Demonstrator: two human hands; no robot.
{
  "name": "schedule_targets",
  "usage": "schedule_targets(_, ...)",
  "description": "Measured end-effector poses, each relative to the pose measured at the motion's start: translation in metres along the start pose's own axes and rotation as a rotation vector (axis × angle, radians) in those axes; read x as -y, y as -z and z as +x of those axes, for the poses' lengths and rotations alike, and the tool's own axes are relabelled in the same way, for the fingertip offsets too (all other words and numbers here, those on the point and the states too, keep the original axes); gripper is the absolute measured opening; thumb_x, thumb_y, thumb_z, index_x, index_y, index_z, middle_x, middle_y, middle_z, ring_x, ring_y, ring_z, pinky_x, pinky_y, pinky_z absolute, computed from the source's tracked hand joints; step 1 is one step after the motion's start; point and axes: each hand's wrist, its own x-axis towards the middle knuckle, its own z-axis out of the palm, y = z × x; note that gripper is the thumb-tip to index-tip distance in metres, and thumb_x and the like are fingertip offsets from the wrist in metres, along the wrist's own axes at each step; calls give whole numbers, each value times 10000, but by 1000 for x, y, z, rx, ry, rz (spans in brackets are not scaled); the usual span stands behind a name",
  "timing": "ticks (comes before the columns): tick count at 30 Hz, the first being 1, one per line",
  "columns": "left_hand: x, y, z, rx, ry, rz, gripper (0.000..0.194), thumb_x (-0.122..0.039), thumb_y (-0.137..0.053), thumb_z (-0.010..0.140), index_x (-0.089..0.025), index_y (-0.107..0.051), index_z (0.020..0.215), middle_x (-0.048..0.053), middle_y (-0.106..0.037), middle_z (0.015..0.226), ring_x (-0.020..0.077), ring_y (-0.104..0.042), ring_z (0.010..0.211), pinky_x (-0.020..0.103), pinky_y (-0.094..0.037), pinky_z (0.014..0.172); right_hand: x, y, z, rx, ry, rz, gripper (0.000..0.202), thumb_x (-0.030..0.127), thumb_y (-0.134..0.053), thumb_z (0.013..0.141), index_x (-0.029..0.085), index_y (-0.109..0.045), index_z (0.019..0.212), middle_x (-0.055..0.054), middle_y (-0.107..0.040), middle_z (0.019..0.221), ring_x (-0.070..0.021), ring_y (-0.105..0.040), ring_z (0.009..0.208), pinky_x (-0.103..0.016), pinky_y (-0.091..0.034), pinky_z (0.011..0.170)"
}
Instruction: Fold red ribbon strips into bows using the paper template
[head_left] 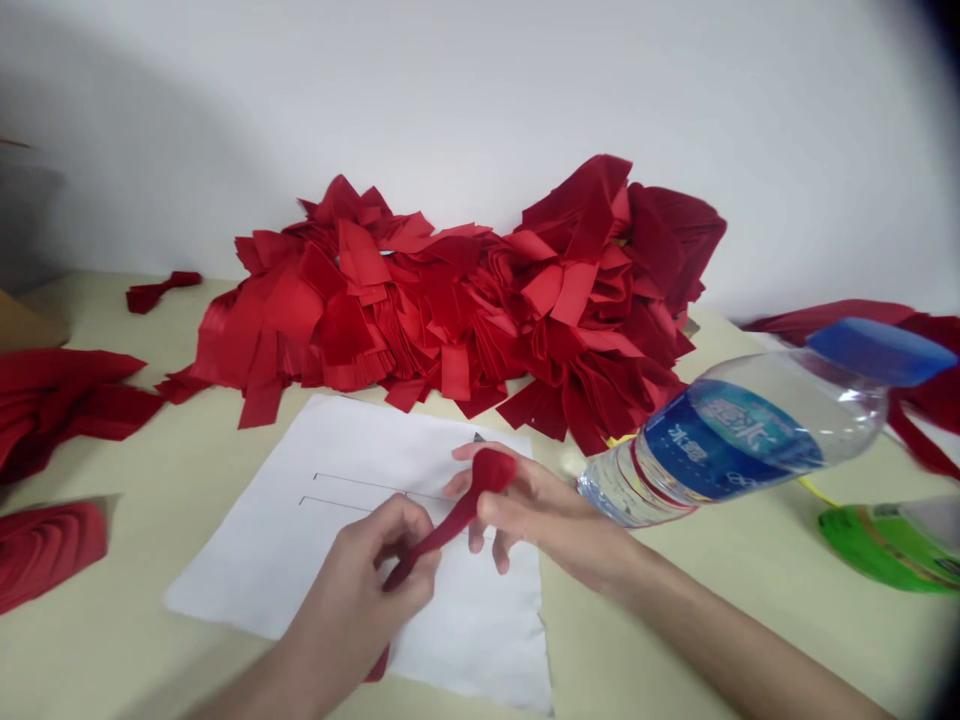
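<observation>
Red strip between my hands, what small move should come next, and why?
I'd probably lower the red strip onto the drawn lines on the white paper. It slants above the sheet, with the left hand pinching its nearer end and the right hand at its far end, and part of the lines shows uncovered.

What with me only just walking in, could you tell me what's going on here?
A person is holding a red strip with both hands: the left hand grips its lower end, the right hand its flared upper end. They are working over a white sheet marked with thin dark lines. Behind it, a big heap of red pieces lies near the wall. A blue-capped bottle is on the right.
</observation>
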Motion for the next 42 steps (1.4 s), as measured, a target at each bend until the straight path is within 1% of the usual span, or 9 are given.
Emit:
schedule_targets(4,1,0,-2,-33,-92,199,65,-185,-535,705,-233,-498,728,-48,-488,635,128,-440,567,223,-355,531,4,2,0,-160,70,-177,240,281,-628,754,173,-548,953,-44,-583,968,-135,-586,779,-264,-518,625)
schedule_targets(8,-2,18,7,136,30,121,281,-272,-608,705,-253,-562,981,-24,-586,729,157,-538,660,242,-417,596,7,13,0,-280,252,-387,225,179,-576,777,199,-573,1001,-27,-617,1005,-168,-554,998,-349,-449,874)
schedule_targets(11,0,36,17,274,163,12,159,-319,-594,726,-196,-623,822,-5,-610,697,148,-551,607,231,-407,537,8,22,0,-325,298,-361,297,214,-566,799,209,-538,1095,-52,-607,1094,-188,-547,1053,-369,-446,885)
schedule_targets(15,4,50,26,213,293,-114,180,-360,-615,716,-182,-608,738,-17,-607,625,132,-543,534,218,-389,489,7,31,2,-280,267,-302,309,273,-583,806,201,-537,1103,-62,-626,1077,-188,-593,982,-365,-468,852)
schedule_targets(19,1,53,30,127,271,-78,131,-305,-654,682,-176,-630,687,-15,-638,600,120,-546,551,206,-381,519,8,34,3,-252,142,-387,324,256,-671,728,198,-588,1037,-48,-614,1101,-187,-605,947,-348,-476,822)
schedule_targets(28,2,61,31,224,237,-26,120,-304,-630,684,-189,-665,685,25,-678,667,152,-582,588,240,-415,551,1,33,9,-319,204,-682,172,145,-665,691,183,-645,858,-12,-650,929,-176,-591,916,-350,-436,860)
schedule_targets(34,1,58,32,189,232,89,124,-306,-644,662,-189,-664,698,-2,-651,611,152,-564,535,221,-382,478,-1,34,11,-214,205,-713,219,107,-659,686,184,-644,890,-14,-621,916,-151,-584,887,-320,-448,824)
schedule_targets(37,2,53,29,133,115,217,139,-280,-626,692,-222,-680,806,9,-693,782,192,-623,680,260,-455,573,0,30,9,-217,215,-705,197,91,-638,700,186,-644,874,-16,-627,935,-153,-582,906,-323,-446,839)
schedule_targets(42,13,39,20,-109,-452,529,274,-272,-690,682,-257,-654,953,38,-675,1026,257,-562,1031,408,-416,916,1,16,4,-204,213,-644,182,96,-616,727,197,-627,878,0,-642,925,-150,-592,896,-299,-467,807)
